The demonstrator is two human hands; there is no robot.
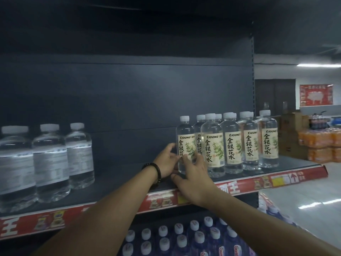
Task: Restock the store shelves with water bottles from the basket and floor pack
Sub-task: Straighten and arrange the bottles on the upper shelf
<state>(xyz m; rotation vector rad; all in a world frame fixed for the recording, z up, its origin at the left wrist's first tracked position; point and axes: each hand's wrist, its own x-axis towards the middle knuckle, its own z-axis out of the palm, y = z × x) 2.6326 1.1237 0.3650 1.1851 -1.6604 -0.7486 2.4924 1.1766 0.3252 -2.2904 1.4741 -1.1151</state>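
Leftmost labelled bottle [185,145] stands toward three o'clock on the shelf [118,182], apparently being squared with its row [232,143]. The left hand [166,161] has its fingers clamped on the nine o'clock side, and the right hand [193,179] has its fingers spread against the front.

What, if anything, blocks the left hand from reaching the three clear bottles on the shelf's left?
Probably nothing, so yes: bare shelf separates the left hand, now holding a labelled bottle, from the clear bottles.
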